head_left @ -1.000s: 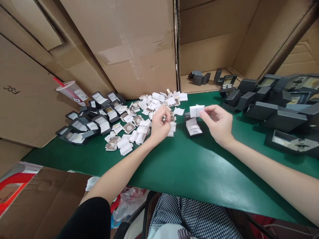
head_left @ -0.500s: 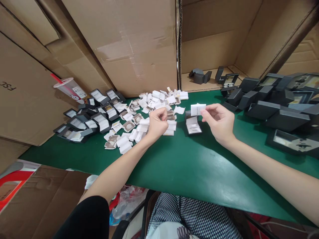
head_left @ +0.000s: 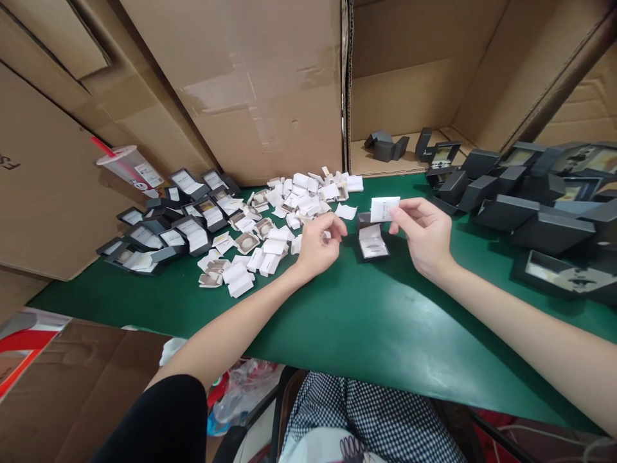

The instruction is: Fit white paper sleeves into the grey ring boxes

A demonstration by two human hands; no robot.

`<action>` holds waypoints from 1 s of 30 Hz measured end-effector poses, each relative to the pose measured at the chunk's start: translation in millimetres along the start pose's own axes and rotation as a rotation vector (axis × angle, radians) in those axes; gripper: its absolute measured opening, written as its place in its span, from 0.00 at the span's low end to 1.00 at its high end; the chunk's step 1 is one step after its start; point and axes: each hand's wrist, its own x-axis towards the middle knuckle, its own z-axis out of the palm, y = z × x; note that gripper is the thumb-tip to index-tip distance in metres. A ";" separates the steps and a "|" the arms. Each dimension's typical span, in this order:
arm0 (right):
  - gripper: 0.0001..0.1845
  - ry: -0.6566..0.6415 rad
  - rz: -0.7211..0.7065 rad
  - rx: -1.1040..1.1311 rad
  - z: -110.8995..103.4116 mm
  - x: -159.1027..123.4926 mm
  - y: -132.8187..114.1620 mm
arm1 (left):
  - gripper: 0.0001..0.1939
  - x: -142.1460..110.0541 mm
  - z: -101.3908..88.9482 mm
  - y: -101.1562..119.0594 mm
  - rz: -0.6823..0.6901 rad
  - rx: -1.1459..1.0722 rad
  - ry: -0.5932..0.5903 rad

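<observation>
Between the thumb and fingers of my right hand (head_left: 424,235) is a small white printed card (head_left: 384,209), raised above the back of an open black box. That small black jewellery box (head_left: 373,248) stands on the green tabletop, with a white insert (head_left: 373,240) inside. My left hand (head_left: 322,244) is just left of the box, its fingers loosely curled and apart. I see nothing in that hand. Behind and beside it lies a spread of white folded paper inserts (head_left: 277,241), part of it hidden by the hand.
Open black boxes with white inserts (head_left: 193,235) are heaped at the left, beside a plastic cup (head_left: 128,168) with a red straw. More black boxes (head_left: 554,228) crowd the right side. Cardboard walls (head_left: 270,83) line the back, and an open carton (head_left: 405,96) holds several black boxes.
My left hand has moved right, towards the open box, and its fist has loosened. My right hand still holds the white card, slightly higher and tilted.
</observation>
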 end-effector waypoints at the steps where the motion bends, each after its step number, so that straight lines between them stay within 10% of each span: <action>1: 0.12 -0.006 0.043 0.056 -0.8 2.1 1.6 | 0.05 -0.2 0.3 1.8 0.026 0.008 -0.015; 6: 0.11 -0.032 0.194 0.215 -6.7 12.3 11.5 | 0.29 0.1 0.1 4.4 0.045 0.000 0.053; 19: 0.12 -0.091 0.263 0.226 -15.6 20.6 19.6 | 0.16 0.5 -5.8 -2.0 -0.270 -0.152 -0.013; 26: 0.16 -0.170 0.247 0.232 -11.1 16.2 15.9 | 0.24 -1.4 -1.6 1.1 -0.021 -0.002 -0.036; 30: 0.13 -0.218 0.238 0.202 -8.0 12.0 13.5 | 0.11 -2.0 1.7 0.4 0.079 0.084 -0.137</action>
